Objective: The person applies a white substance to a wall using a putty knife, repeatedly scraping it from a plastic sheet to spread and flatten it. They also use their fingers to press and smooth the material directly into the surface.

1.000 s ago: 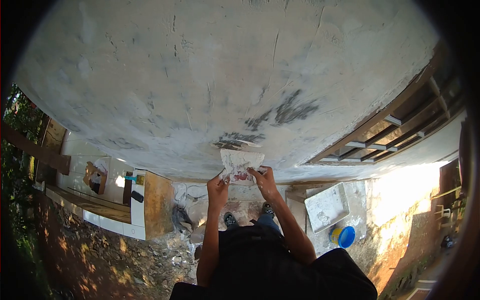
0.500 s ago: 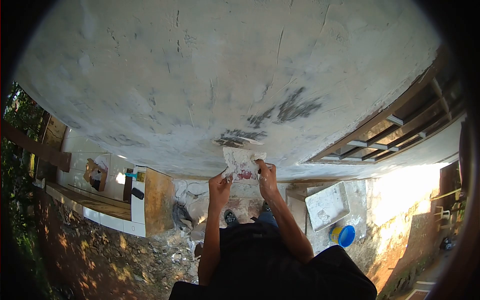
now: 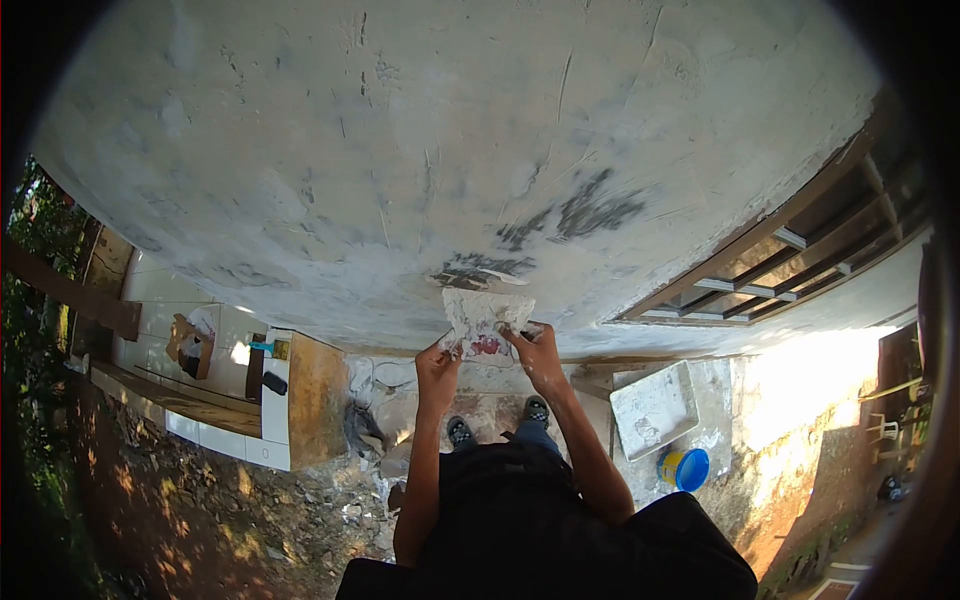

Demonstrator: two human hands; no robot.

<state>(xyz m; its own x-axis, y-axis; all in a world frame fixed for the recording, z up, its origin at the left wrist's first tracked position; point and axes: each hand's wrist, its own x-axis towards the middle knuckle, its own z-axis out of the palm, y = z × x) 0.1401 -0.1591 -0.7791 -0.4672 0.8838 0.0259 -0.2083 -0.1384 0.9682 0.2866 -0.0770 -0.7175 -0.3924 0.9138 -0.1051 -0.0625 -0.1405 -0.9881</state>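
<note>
In front of me, close to the lower part of the wall, is a flat putty-covered sheet (image 3: 487, 312), thick with white paste and showing a red patch near its lower middle. My left hand (image 3: 437, 362) pinches its left edge. On the opposite edge, my right hand (image 3: 537, 352) is closed with the thumb lying over its face. White smears mark the fingers. The grey-white wall (image 3: 400, 150) carries dark scuffed patches (image 3: 595, 208), and one of them lies just beyond the sheet's top edge.
On the right, a white-smeared tray (image 3: 655, 410) rests on the ground beside a blue and yellow bucket (image 3: 686, 469). A barred window (image 3: 770, 270) is set in the wall. At left, a tiled ledge (image 3: 230, 447) holds a dark phone-like object (image 3: 274, 383) and a teal-handled brush (image 3: 268, 347).
The sheet's upper edge has shifted slightly up toward the wall. My right thumb has slid left and down over its face. More of my right shoe shows below.
</note>
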